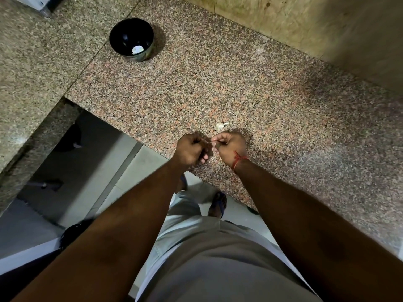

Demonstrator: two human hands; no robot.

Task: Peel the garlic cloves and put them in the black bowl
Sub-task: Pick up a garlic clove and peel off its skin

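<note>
Both hands meet knuckle to knuckle over the near edge of the granite counter (pixel 250 88): left hand (pixel 190 149) and right hand (pixel 230 147) have fingers curled inward, fingertips together, and whatever they pinch between them is too blurred and hidden to name. Just beyond the right hand one unpeeled garlic clove (pixel 220 125) lies on the counter. Far beyond the hands, toward the left, the black bowl (pixel 131 39) holds one pale peeled clove (pixel 137 49).
</note>
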